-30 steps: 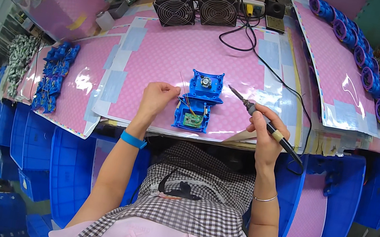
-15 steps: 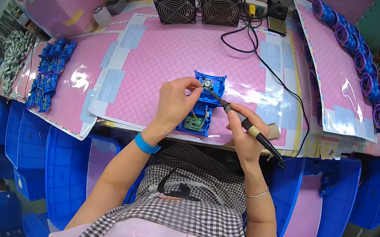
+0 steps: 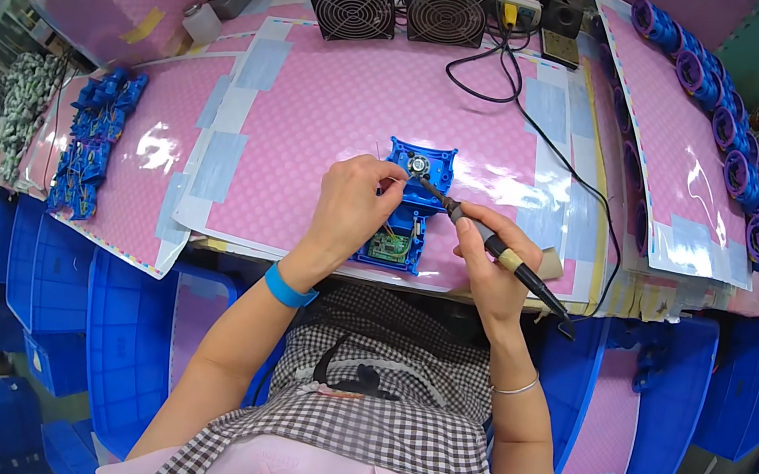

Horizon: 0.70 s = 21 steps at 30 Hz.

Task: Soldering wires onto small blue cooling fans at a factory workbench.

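Since 1 s ago the left hand [image 3: 354, 207] has moved right onto the blue fan housing [image 3: 411, 204] at the mat's near edge, fingers pinching what looks like a thin wire. The right hand [image 3: 486, 266], closed around the soldering iron [image 3: 490, 244], has its tip at the housing's far part, so I judge the soldering step is on; next needs a steady tip w/ the wire held still.

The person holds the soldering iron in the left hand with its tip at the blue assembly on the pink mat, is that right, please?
Not quite: the head view shows the soldering iron in the right hand, tip at the blue assembly on the pink mat. The left hand steadies the assembly.

Two black fans [image 3: 399, 9] stand beyond the pink mat [image 3: 343, 99], blue bins [image 3: 129, 335] below.
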Tool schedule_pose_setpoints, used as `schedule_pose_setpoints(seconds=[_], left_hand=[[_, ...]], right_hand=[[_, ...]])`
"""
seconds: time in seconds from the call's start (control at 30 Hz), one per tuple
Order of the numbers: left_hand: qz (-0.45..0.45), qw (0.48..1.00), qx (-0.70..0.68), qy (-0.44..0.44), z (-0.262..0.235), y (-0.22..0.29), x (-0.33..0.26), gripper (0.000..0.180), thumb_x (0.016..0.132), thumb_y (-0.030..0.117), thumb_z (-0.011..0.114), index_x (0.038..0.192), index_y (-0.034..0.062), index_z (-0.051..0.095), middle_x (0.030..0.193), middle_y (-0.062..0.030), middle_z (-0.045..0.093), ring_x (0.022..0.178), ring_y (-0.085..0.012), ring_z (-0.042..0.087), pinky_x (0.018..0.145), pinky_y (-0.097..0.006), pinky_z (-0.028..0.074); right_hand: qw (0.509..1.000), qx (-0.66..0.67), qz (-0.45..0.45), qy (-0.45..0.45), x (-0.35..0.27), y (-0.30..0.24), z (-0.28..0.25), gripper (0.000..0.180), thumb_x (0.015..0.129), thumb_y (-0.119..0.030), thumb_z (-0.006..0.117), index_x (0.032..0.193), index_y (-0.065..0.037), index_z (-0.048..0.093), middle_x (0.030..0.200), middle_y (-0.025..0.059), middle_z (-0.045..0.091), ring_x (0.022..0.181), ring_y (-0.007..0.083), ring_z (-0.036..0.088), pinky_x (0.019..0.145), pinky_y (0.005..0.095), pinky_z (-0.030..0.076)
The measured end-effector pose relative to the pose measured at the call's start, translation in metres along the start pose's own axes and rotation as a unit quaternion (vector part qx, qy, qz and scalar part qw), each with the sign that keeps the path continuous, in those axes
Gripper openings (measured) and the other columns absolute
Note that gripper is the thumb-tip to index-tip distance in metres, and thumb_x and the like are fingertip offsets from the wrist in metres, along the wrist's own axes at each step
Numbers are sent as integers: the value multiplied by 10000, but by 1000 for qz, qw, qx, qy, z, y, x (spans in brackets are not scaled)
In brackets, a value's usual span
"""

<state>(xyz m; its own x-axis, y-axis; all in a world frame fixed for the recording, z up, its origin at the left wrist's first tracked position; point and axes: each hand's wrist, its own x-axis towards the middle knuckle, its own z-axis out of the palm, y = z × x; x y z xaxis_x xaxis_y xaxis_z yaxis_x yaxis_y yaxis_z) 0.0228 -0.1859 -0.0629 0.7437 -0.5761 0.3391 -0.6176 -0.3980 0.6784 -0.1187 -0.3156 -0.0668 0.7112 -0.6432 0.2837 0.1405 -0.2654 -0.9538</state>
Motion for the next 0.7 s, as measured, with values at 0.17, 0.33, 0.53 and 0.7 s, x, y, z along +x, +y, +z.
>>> schedule_pose_setpoints(seconds=[0.17,0.33,0.53,0.7], left_hand=[[-9,1000,4,-14,-2,-1,4,133,774,86,680,876,13,726,796,-147,690,712,-231,670,645,-322,508],[2,1000,-17,-15,2,0,10,131,774,90,681,872,15,725,804,-147,692,719,-234,673,662,-323,510],[21,999,32,-21,0,-5,6,133,780,98,674,840,-17,701,781,-146,689,714,-249,668,665,-329,505],[51,999,8,-17,0,-1,0,124,773,86,684,849,-10,698,754,-142,677,695,-245,659,642,-341,493]], right_hand=[[999,7,-34,2,5,-11,-10,209,849,-27,668,1042,52,670,828,100,688,625,118,646,566,214,517],[999,31,-9,37,5,-21,-26,212,846,-24,662,1042,57,669,818,103,678,631,128,642,582,227,510],[989,68,-7,128,17,-43,-55,199,881,-46,619,1050,51,658,721,66,620,544,94,575,495,223,446],[974,46,-76,210,60,-60,-119,263,976,-230,570,1113,-12,622,588,32,560,445,50,455,407,190,348]])
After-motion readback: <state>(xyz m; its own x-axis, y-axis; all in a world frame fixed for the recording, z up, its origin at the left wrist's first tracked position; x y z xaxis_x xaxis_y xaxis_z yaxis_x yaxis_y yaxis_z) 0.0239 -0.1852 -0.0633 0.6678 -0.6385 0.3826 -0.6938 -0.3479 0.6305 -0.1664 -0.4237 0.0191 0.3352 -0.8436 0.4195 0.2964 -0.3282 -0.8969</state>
